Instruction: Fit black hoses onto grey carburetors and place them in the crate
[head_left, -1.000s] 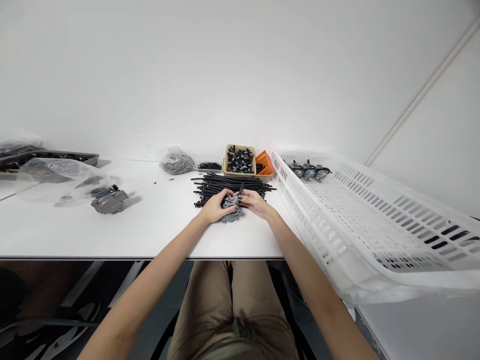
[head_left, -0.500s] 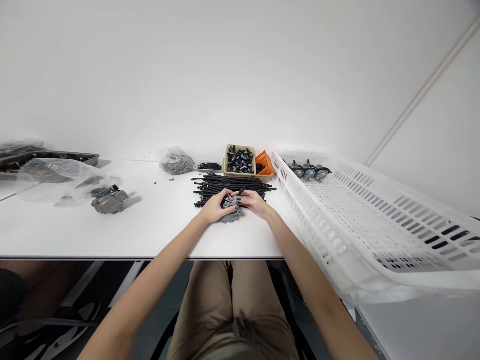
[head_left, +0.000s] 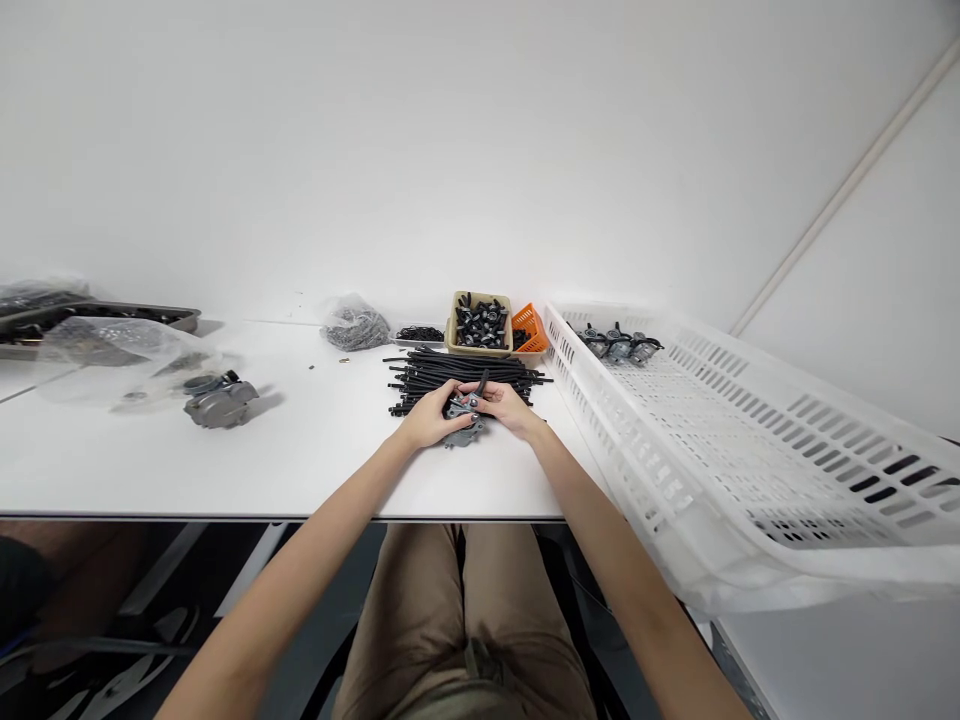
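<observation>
My left hand [head_left: 433, 416] is wrapped round the left side of a grey metal carburetor [head_left: 466, 434], which it holds just above the white table. Against the carburetor's upper right side my right hand [head_left: 507, 408] is closed, its thumb and fingers on a black rubber-looking piece [head_left: 482, 382] that sticks up. How this piece sits on the carburetor is hidden by the fingers. Just beyond both hands lies a pile of black hoses [head_left: 457, 370].
Behind the hoses stand a beige bin [head_left: 480, 350] of black parts, an orange basket [head_left: 529, 325], a tray of black rings [head_left: 418, 334] and a bag [head_left: 355, 325]. At right, a white crate [head_left: 637, 440] holds several carburetors [head_left: 619, 345]. Another carburetor [head_left: 221, 402] lies left.
The black piece now stands more upright above the carburetor. My right fingers have shifted slightly around it, while my left hand keeps its hold.
</observation>
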